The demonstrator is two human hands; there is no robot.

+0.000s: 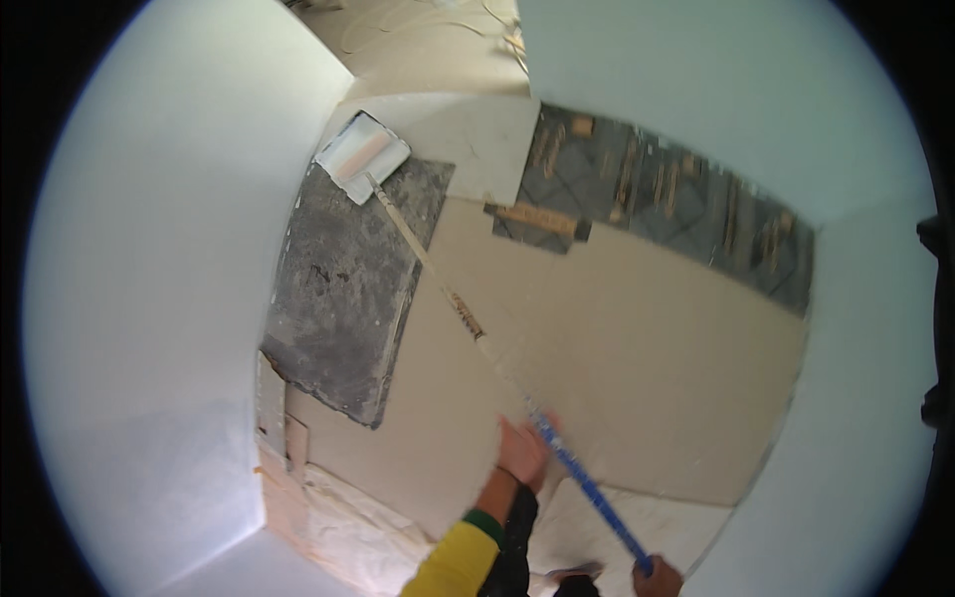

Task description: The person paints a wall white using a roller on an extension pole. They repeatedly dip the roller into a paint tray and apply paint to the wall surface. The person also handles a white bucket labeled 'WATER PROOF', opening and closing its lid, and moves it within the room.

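Note:
A long paint roller pole runs slantwise across the view, pale on its far half and blue on its near half. Its far end reaches a paint tray coated with white paint, where a pale pinkish roller lies. My left hand, under a yellow sleeve with a green cuff, is closed around the upper blue part; its fingers are slightly blurred and partly hidden by the pole. At the bottom, my right hand grips the pole's near end, cut off partly by the picture's lower edge.
The tray sits at the far end of a grey stained board. Dark tiles with wooden pieces line the far right wall, and a small tile piece lies nearby. Pale walls close in; sheeting covers floor at lower left.

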